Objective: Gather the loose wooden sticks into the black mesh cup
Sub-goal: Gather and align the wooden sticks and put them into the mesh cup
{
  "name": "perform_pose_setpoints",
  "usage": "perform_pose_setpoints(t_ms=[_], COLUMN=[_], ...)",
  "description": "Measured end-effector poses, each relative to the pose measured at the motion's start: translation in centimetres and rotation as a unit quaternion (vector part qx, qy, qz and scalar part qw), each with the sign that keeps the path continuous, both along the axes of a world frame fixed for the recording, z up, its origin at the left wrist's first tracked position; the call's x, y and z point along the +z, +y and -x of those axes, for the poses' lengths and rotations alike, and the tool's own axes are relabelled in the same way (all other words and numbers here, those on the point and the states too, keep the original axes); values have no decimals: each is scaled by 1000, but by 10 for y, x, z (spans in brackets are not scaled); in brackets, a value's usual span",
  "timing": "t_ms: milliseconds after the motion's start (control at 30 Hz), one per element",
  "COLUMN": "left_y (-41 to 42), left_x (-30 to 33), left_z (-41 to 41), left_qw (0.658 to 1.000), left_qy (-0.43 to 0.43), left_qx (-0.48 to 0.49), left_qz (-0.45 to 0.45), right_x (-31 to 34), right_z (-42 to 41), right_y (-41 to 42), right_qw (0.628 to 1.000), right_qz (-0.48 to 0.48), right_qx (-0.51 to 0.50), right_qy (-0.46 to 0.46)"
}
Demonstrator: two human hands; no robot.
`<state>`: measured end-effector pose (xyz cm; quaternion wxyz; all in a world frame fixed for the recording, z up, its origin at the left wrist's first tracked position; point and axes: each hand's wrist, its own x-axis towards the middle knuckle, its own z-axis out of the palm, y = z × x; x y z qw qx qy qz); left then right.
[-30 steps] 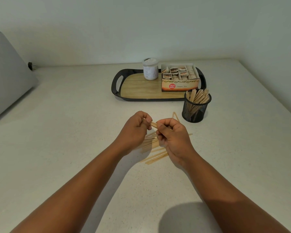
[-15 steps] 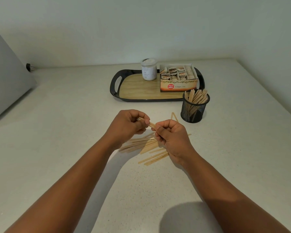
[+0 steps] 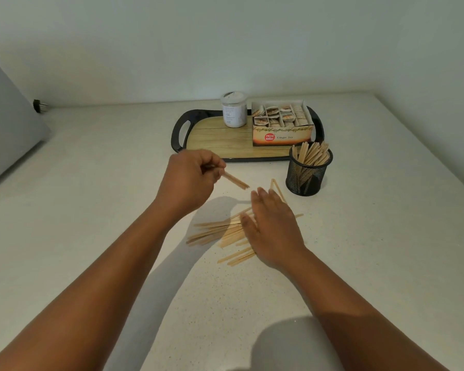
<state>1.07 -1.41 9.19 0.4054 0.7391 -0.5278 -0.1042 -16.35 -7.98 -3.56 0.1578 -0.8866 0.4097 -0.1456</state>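
Vs 0.5 s ago: hands have split apart. Left hand (image 3: 188,180) has lifted toward the desk's far edge, grip clamped on a small bundle of sticks (image 3: 235,180). Right hand (image 3: 272,231) has let go, fingers now spread flat over the loose wooden sticks (image 3: 220,231) mid-desk. Black mesh cup (image 3: 309,171), part-filled w/ sticks, stands unmoved just in front of the tray (image 3: 180,129), toward the right edge.

Between the right grip (image 3: 272,226) and the black mesh cup (image 3: 309,172) lies bare worktop (image 3: 372,236), an open path. Behind the cup, touching it, the tray (image 3: 181,135) with its tea box (image 3: 281,128) blocks passage.
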Motion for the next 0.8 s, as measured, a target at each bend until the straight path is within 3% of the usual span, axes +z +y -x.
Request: perform_pose_setpoints(t_ms=[133,433,800], left_y=[-22,-107,-171], left_x=[27,61,34], left_z=[11,58,88], left_qw=[997,977,906], left_qy=[-50,-138,-250], left_qx=[-42,-158,-294], left_qz=[27,36,-176], right_x=[-12,-11,-10], right_z=[-4,-5,-5], right_y=[2,4,1], right_qw=[993,994,994], right_qz=[1,3,11], right_qx=[34,32,31], right_qy=[112,107,107])
